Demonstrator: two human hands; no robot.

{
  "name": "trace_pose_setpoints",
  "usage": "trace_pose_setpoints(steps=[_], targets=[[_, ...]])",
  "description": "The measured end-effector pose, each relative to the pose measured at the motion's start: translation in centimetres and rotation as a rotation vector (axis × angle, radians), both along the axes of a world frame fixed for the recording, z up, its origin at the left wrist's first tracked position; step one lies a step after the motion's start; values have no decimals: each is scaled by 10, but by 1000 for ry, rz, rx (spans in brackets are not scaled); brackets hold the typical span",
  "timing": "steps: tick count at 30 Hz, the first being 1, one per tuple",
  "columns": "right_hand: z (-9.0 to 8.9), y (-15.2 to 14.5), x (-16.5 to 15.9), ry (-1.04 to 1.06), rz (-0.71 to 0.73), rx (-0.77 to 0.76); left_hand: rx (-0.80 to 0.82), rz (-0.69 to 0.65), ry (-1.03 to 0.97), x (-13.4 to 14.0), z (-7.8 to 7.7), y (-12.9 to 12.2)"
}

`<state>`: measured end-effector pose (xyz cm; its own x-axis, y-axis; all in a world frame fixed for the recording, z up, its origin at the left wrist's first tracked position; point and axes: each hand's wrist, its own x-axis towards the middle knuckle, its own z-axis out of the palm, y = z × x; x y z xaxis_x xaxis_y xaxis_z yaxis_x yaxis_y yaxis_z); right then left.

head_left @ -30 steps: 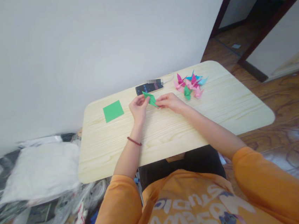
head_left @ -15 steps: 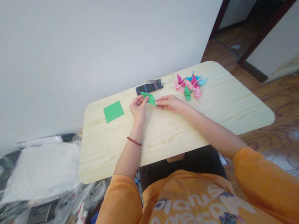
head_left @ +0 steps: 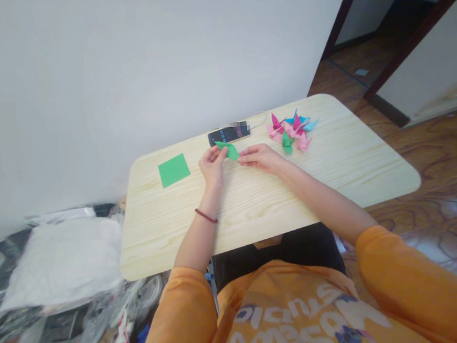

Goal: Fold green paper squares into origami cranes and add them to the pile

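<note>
Between my two hands is a piece of folded green origami paper (head_left: 229, 150), held over the table near the phone. My left hand (head_left: 212, 165) pinches its left side between thumb and fingers. At its lower right corner, my right hand (head_left: 260, 157) grips the paper with thumb and fingertips pressed together. The finer folds are too small to make out. A flat green paper square (head_left: 174, 170) lies on the table to the left of my left hand. To the right of my right hand stands a cluster of folded paper cranes (head_left: 291, 130) in pink, magenta, blue and green.
A phone (head_left: 228, 133) with a lit screen lies behind my hands, a cable running from it along the wall. The pale wooden table (head_left: 357, 164) has rounded corners. Left of it, plastic-wrapped items and a white package (head_left: 65, 262) are piled low down.
The folded green paper has tilted slightly and its right part looks broader and flatter. Both hands keep their grip, almost in the same place.
</note>
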<state>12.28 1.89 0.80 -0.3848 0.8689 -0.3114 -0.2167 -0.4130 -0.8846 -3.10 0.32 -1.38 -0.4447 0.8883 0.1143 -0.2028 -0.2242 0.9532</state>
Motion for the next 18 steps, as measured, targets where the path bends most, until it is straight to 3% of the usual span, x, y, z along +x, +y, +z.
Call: trace_pose_setpoints(steps=[13,16,18], targets=[[2,2,0,11,-39,-88,-32,116,-36,-1,-2,3],[0,3,3,-74,-78,1,-38,165,-58,-7,-3,5],[0,5,3,-118,-144,129,-63,75,-56,-8,-2,5]])
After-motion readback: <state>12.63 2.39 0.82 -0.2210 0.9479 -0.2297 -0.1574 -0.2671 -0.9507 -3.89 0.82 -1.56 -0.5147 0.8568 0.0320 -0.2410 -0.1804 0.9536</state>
